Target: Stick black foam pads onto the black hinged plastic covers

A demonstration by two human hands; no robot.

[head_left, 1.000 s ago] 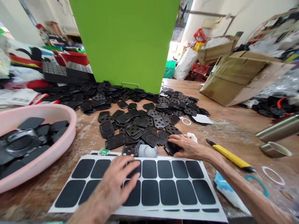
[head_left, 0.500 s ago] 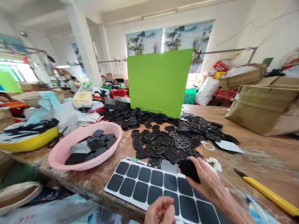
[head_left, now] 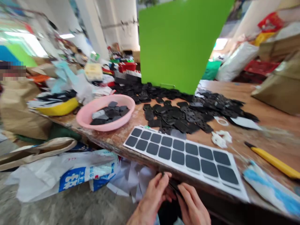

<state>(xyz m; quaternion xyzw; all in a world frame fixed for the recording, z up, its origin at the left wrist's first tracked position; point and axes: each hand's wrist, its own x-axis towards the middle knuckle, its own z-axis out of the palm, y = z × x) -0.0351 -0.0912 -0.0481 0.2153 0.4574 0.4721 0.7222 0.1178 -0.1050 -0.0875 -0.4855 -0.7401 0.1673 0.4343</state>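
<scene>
On my feed from the head view, I had both hands just short of the near edge of the patch sheet, which served as my reference, holding a thin dark piece between them. The left hand pinched its far end and the right hand its near end, each grip narrow, fingers closed on the piece. I saw it nearly edge-on, its long axis slanting from far left to near right, more steeply than the sheet's near edge; which way its face pointed I could not tell. Past the sheet's left end, the pink basin held loose dark flat pieces with a pale grey one among them. Farther off that same end, the yellow tub carried a heap of black and white items, too blurred to name. Beyond the sheet's far edge lay a spread of black pieces, and past its right end rested a yellow cutter.
</scene>
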